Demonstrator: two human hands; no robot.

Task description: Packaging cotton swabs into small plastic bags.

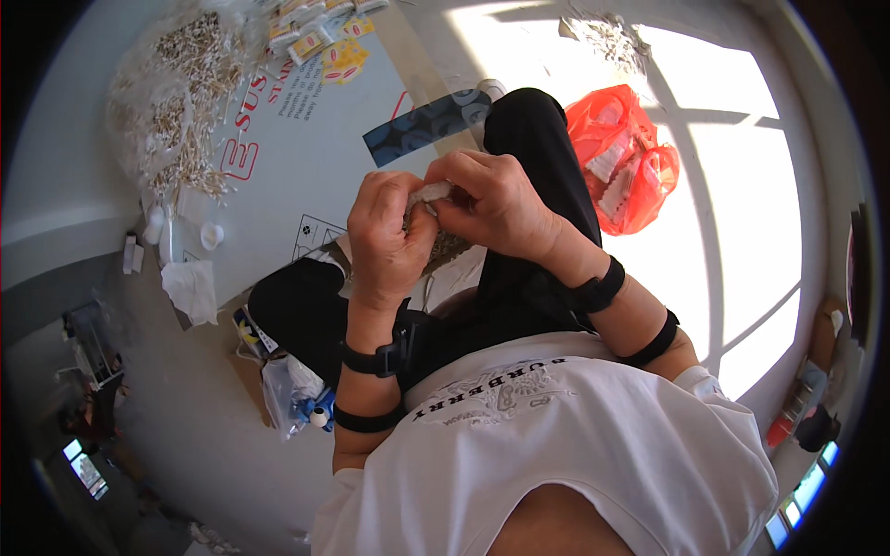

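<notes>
Above my lap, my left hand [382, 232] and my right hand [496, 204] are close together, fingers bent inward. Both pinch a small white, lumpy bundle [431, 193]; my fingers cover much of it, so its exact kind does not show. Far left, a large heap of cotton swabs [171, 111] lies partly in clear plastic. Small packs with yellow and white labels [311, 42] lie beyond my hands, beside a yellow patterned sheet [345, 61].
A pale printed board [278, 176] lies in front of me, with a dark blue strip [426, 128] across it. Right of my knee sits a red plastic bag [623, 157] with white packs inside. A white tissue [191, 289] and a small clear bag [283, 394] lie to the left.
</notes>
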